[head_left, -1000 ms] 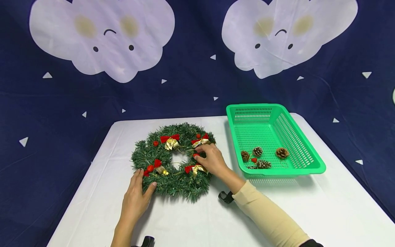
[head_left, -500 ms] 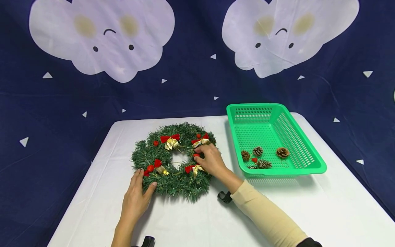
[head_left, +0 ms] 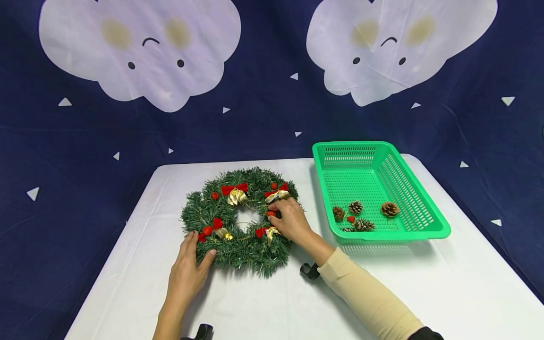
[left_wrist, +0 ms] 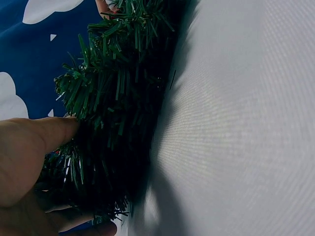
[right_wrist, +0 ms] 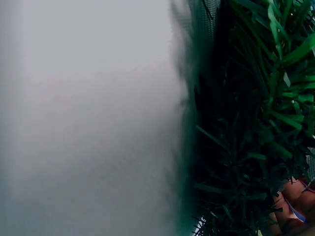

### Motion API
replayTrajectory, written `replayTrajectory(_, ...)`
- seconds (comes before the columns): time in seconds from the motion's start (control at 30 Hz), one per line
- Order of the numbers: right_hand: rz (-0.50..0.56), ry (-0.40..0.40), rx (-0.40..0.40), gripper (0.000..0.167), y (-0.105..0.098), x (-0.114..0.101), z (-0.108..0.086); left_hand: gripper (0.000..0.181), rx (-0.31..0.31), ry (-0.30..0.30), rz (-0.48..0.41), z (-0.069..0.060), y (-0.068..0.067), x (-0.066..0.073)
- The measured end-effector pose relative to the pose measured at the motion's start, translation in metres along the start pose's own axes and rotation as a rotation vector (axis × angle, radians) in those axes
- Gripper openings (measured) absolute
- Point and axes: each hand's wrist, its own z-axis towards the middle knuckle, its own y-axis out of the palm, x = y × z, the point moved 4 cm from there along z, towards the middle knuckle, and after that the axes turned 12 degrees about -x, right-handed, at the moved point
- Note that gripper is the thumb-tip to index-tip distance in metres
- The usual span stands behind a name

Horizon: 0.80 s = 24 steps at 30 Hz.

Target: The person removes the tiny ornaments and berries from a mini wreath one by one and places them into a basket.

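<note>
A green Christmas wreath (head_left: 242,255) lies on the white table, trimmed with several red-and-gold bows (head_left: 235,193) and red berries (head_left: 207,231). My left hand (head_left: 187,271) holds its front left edge, thumb and fingers spread around the foliage; in the left wrist view the thumb (left_wrist: 54,132) presses into the green tinsel. On the wreath's right side, by the central hole, my right hand (head_left: 291,222) pinches a small red berry (head_left: 271,214) between thumb and fingers. The right wrist view shows mostly dark foliage (right_wrist: 256,123), with part of a hand at the lower right corner.
Right of the wreath stands a green plastic basket (head_left: 382,236) holding several pine cones (head_left: 389,209) and a small red piece (head_left: 350,219). Black wrist-camera parts (head_left: 309,271) show near both wrists. A dark blue backdrop (head_left: 263,127) with clouds hangs behind the table.
Almost nothing differs: both hands keep their places on the wreath, and the head view has shifted very slightly.
</note>
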Motion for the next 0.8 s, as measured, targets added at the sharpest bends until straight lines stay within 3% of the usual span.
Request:
replayTrajectory(0.27,0.024,-0.014,0.016,0.02,0.001,0.002,-0.001,0.072,-0.004,0.0,0.001,0.0,0.0,0.0)
replayTrajectory(0.57,0.156,0.056,0.003,0.023,-0.004,0.004,-0.002,0.072,-0.005,0.0,0.001,0.001,-0.001,-0.001)
replayTrajectory(0.8,0.208,0.064,0.034,0.023,-0.013,0.002,-0.006,0.072,0.001,0.005,-0.003,0.001,0.0,-0.001)
